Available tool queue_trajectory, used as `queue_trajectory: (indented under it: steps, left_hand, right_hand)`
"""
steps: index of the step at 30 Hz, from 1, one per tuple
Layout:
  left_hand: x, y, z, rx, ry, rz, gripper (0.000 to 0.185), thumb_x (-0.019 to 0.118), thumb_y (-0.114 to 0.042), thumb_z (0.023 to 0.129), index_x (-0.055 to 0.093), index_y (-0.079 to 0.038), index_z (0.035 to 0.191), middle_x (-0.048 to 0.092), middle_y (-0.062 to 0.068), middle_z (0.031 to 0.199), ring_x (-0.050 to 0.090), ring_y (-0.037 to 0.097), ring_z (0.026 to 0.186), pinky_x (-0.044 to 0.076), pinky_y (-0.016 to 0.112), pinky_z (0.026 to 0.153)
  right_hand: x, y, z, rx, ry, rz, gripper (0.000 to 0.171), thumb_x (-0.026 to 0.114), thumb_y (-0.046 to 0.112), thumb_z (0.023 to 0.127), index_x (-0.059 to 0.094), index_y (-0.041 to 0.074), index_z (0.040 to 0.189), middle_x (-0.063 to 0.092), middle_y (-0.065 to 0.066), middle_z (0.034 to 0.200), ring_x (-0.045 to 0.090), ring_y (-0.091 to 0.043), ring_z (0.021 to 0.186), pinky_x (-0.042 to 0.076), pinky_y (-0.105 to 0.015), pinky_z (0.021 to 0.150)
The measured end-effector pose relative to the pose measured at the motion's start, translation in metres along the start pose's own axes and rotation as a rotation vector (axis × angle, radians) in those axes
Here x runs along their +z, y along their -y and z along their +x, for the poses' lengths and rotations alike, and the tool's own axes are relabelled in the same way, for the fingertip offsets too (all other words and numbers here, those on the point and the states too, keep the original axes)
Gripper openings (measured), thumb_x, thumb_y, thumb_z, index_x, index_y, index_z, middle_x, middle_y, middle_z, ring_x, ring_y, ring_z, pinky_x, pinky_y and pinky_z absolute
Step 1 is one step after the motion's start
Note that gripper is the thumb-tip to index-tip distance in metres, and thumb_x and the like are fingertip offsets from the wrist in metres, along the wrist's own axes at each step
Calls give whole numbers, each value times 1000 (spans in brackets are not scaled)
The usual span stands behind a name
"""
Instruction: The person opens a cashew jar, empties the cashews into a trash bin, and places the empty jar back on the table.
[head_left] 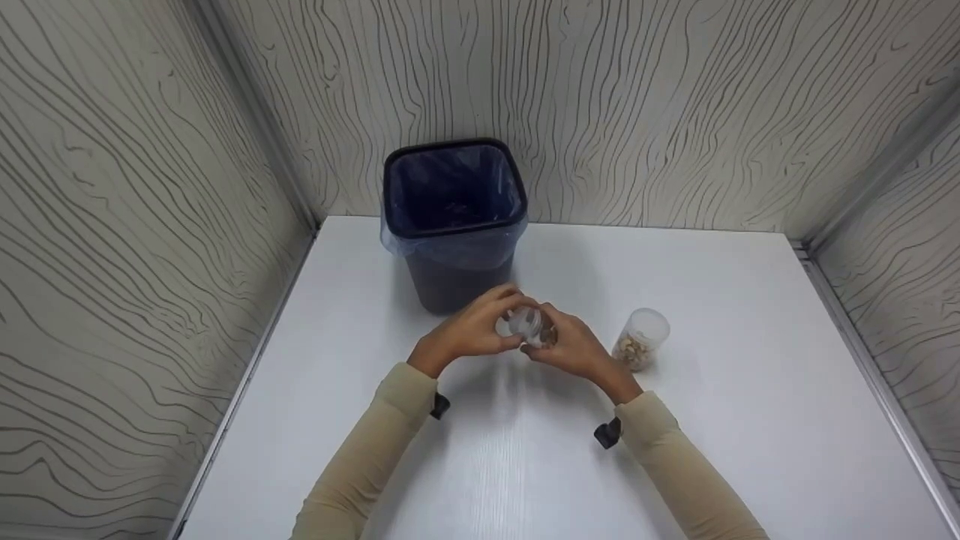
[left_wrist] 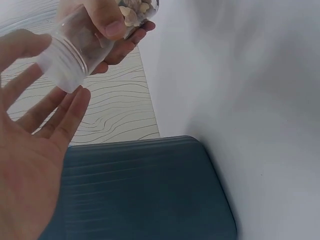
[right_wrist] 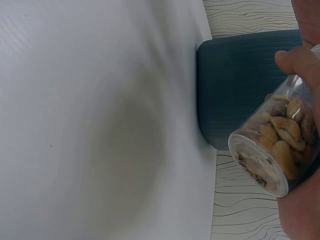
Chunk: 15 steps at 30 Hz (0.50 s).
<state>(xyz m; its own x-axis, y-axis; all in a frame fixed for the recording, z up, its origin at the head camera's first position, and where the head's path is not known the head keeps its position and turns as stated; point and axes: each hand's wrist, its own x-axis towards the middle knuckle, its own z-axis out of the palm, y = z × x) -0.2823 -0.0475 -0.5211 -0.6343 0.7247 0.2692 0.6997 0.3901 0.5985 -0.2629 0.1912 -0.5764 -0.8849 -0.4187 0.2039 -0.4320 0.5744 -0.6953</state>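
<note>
**Two hands on a jar of nuts**

The right hand [head_left: 574, 346] grasps a clear plastic jar of nuts [head_left: 534, 328], tilted above the white tabletop [head_left: 750, 420] before a dark lined waste bin [head_left: 454, 217]. The left hand [head_left: 476, 328], fingers spread, touches its frosted screw lid [left_wrist: 62, 67]. A second nut-filled clear jar [head_left: 640, 340] stands just right.

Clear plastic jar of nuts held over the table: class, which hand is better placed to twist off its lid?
Left, probably. The right hand grips the clear plastic jar of nuts by its body; the left hand lies open at the translucent lid.
</note>
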Motion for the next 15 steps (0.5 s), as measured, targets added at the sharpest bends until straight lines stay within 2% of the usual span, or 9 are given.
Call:
queue_trajectory:
  steps: [4, 11, 15]
  left_hand:
    - [0, 0, 1, -42, -1, -18, 46, 75, -18, 97, 66, -12, 141, 63, 19, 130, 65, 29, 109, 62, 50, 96]
    - [1, 0, 1, -72, -21, 39, 42, 74, -27, 100, 66, -10, 138, 61, 16, 124, 64, 22, 104, 62, 36, 92]
    - [2, -1, 1, -73, -28, 42, 42, 73, -30, 101, 65, -10, 138, 61, 15, 124, 63, 20, 103, 62, 35, 90]
  right_hand:
    - [-1, 2, 0, -11, -2, -4, 59, 88, 30, 88, 62, 12, 139, 74, -3, 112, 63, -17, 91, 53, -36, 78]
    - [0, 2, 0, -14, -5, 4, 57, 88, 30, 88, 63, 14, 137, 74, -3, 116, 66, -18, 98, 55, -41, 84]
    - [0, 2, -1, -4, 1, 11, 57, 88, 32, 88, 63, 15, 137, 74, -2, 117, 68, -19, 100, 56, -43, 86]
